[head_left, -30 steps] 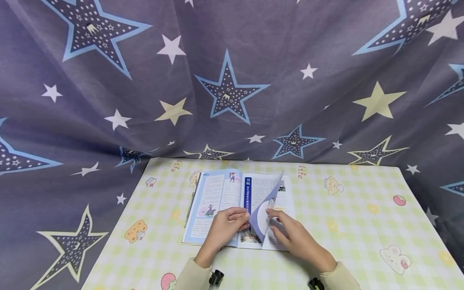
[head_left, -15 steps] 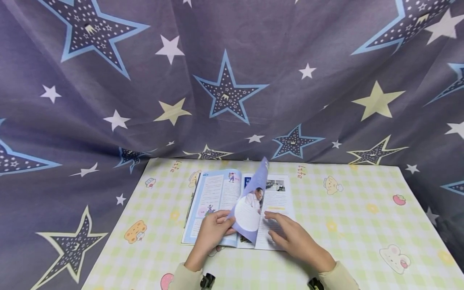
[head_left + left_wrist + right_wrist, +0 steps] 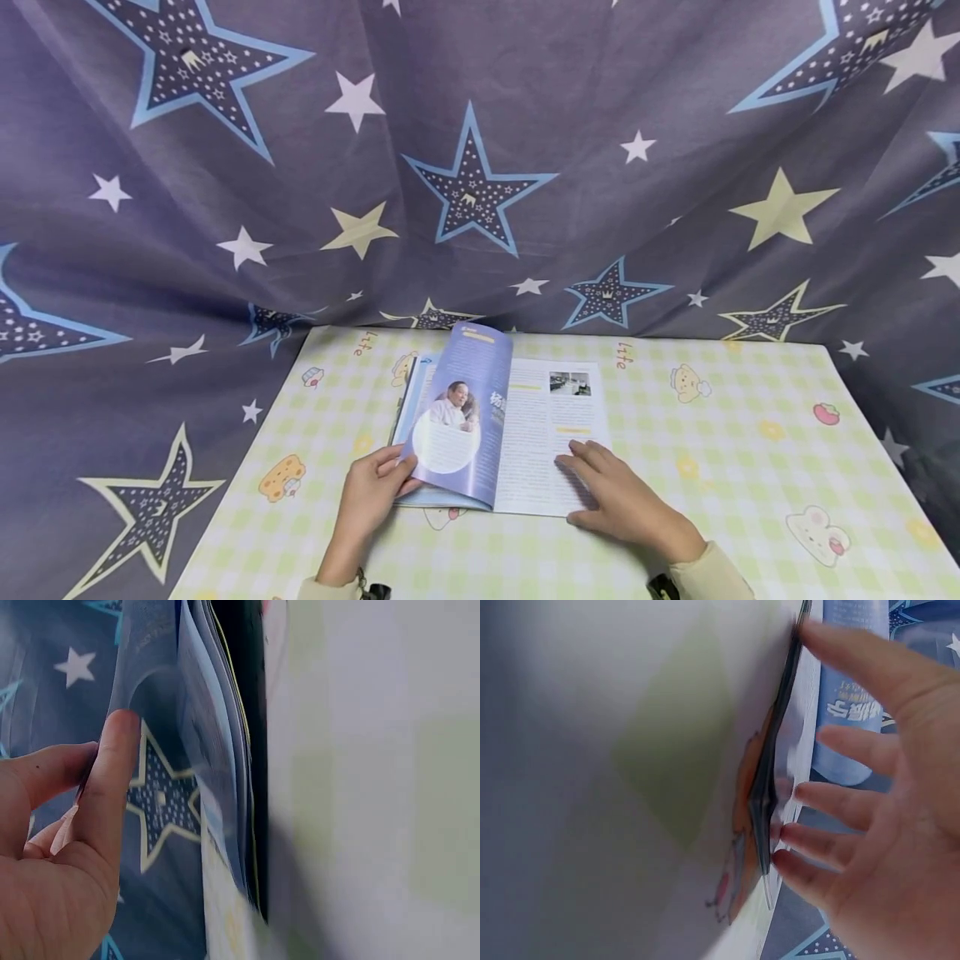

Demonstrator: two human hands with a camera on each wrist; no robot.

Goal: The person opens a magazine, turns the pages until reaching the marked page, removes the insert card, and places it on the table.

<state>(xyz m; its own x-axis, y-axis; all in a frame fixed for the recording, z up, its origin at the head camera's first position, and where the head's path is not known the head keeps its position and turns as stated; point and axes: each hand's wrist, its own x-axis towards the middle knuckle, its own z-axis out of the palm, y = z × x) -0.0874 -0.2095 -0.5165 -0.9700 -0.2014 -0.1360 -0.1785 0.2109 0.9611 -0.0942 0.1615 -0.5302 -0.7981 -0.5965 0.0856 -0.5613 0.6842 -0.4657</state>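
An open magazine [image 3: 528, 475] lies on the table, its right page white with text and a small photo. My left hand [image 3: 369, 493] pinches the lower outer corner of a purple page [image 3: 480, 454], which curves up over the left side and hides most of the page beneath. That page shows a photo of a person and a white circle. In the left wrist view, thumb and fingers of the left hand [image 3: 71, 862] grip the sheet, raised off the stack of pages [image 3: 214, 727]. My right hand [image 3: 622, 500], fingers spread and relaxed, rests at the right page's lower outer edge.
The table [image 3: 750, 467] wears a green-and-white checked cloth with cartoon prints. Behind and to the left hangs a dark curtain [image 3: 585, 217] with stars. Each wrist carries a small black device, such as the right one [image 3: 662, 587].
My left hand has carried the purple page from right to left, turning it over and baring the right page. The right hand, earlier near the page's edge, has shifted slightly right and down.
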